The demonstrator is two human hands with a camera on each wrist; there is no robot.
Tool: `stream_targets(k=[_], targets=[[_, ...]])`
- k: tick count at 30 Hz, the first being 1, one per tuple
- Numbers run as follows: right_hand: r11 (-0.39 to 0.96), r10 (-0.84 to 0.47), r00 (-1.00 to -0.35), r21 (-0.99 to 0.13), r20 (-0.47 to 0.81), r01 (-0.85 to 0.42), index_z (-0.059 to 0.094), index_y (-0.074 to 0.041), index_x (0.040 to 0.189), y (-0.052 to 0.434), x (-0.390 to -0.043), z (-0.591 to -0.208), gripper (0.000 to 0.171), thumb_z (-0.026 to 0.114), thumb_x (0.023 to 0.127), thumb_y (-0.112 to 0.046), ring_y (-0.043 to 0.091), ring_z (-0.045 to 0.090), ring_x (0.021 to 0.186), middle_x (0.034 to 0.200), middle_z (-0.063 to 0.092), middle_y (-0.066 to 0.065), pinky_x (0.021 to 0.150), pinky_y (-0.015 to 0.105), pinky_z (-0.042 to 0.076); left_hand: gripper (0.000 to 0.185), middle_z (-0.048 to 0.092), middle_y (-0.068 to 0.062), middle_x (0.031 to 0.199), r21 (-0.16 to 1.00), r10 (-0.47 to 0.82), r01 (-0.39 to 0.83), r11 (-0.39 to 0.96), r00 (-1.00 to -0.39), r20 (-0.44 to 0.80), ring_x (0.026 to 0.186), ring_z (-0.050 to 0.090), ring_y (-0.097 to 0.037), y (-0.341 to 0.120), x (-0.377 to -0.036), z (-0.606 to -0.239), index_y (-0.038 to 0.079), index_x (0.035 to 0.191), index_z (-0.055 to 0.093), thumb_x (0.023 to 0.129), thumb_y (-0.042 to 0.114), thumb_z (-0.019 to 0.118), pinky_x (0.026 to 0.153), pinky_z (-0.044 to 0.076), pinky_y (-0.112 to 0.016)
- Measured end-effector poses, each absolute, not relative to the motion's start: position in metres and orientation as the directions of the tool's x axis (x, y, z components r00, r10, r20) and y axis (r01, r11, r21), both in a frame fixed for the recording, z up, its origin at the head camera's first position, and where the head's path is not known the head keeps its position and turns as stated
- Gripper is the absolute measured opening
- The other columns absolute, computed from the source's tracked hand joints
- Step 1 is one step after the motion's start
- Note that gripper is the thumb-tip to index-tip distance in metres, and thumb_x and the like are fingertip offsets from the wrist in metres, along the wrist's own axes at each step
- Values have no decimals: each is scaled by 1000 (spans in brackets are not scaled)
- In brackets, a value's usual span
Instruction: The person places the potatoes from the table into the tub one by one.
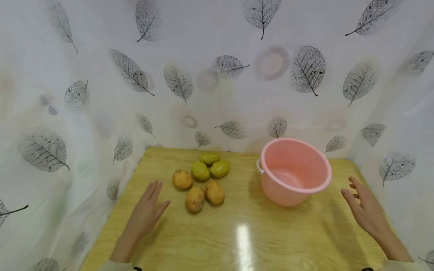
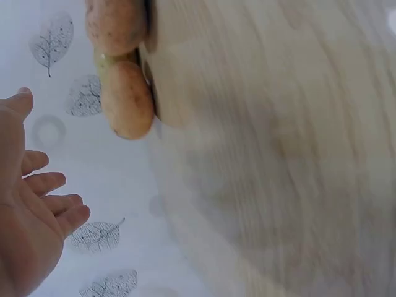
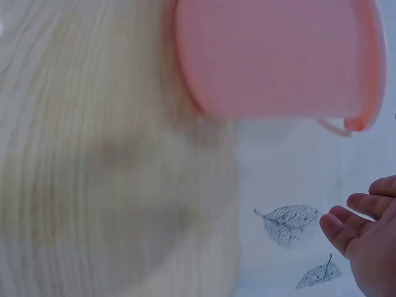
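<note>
Your left hand (image 1: pixel 145 210) lies low over the near left part of the table (image 1: pixel 244 241), palm down, fingers straight and loosely spread, holding nothing. It is near the potatoes (image 1: pixel 200 182) but not touching them; the closest one, a brown potato (image 1: pixel 182 179), sits just beyond your fingertips to the right. In the left wrist view your fingers (image 2: pixel 52 204) are relaxed and apart, and that potato (image 2: pixel 127 99) lies ahead of them at the table edge.

The potatoes are bunched together left of the table's middle: three brown ones on the near side, three green ones (image 1: pixel 210 165) on the far side, most of them touching a neighbour.

Your right hand (image 1: pixel 364 209) is raised over the right edge of the table, palm turned inward, fingers straight and slightly fanned, empty. The pink bucket (image 1: pixel 295 171) stands upright just left of it, with a gap between, and well right of the potatoes. Its white handle (image 1: pixel 259 165) hangs down on the left side. The right wrist view shows your fingertips (image 3: pixel 356 216) apart from the bucket's wall (image 3: pixel 272 55).

A leaf-print curtain (image 1: pixel 217 75) closes in the table on the left, far and right sides.
</note>
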State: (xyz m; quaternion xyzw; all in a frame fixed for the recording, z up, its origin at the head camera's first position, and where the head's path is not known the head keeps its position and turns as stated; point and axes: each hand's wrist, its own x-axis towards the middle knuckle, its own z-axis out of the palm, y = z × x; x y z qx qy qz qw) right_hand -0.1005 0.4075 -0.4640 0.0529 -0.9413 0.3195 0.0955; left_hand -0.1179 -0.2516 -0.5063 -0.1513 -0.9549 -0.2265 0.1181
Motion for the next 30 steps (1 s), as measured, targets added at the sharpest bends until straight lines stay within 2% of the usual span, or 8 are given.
stream_targets(k=[4,11,17,19,23,26,28,30], targets=[[771,-51,-962,-602,270,-210,19,0,163,397,-106,-451,63,47,110,-18,65,52,111,145,40,44,77,69,47,70,35,-29,160,438,222,332,836,-933,284,146,33,-47,-235,-123,-500,-10,153,37,105,33,63,115,32,-63],[746,-83,-949,-612,305,-262,17,-6,165,382,-120,-439,66,50,109,-19,66,52,113,150,37,41,80,78,45,72,35,-28,159,505,197,277,818,-959,205,145,36,-45,-205,-128,-504,-8,156,33,106,37,59,115,34,-62],[730,-93,-961,-639,259,-243,9,-19,167,376,-127,-439,72,51,109,-23,65,49,119,158,30,36,83,80,43,71,35,-29,159,523,186,243,817,-970,159,146,35,-45,-186,-130,-511,-8,156,33,106,35,60,116,33,-60],[725,-103,-960,-642,259,-251,10,-22,168,374,-130,-440,72,51,109,-22,64,50,119,160,29,33,82,77,46,72,34,-28,160,530,183,225,818,-974,131,147,34,-45,-182,-131,-514,-7,157,32,106,36,59,117,31,-59],[715,-127,-953,-640,275,-280,16,-23,167,371,-135,-441,72,56,107,-20,58,53,119,165,28,23,76,62,54,73,32,-28,161,543,177,195,817,-980,85,147,33,-44,-175,-132,-520,-6,158,31,106,38,58,118,30,-59],[719,-138,-953,-634,271,-285,16,-21,167,369,-138,-441,75,58,105,-21,54,54,119,168,22,18,75,56,53,73,32,-26,162,546,170,173,819,-984,56,148,33,-43,-172,-132,-523,-5,158,31,106,39,58,118,30,-59],[721,-148,-956,-634,254,-280,11,-19,167,367,-139,-442,79,59,105,-22,52,52,121,171,15,16,79,61,51,73,31,-24,163,550,165,156,820,-986,33,148,32,-42,-171,-132,-525,-2,160,30,106,40,58,118,30,-58],[711,-157,-961,-649,229,-271,6,-19,167,366,-140,-443,83,60,105,-23,50,49,124,172,7,12,91,71,43,74,29,-22,165,561,161,139,816,-987,10,150,30,-41,-169,-131,-527,0,161,29,106,41,58,119,28,-58]])
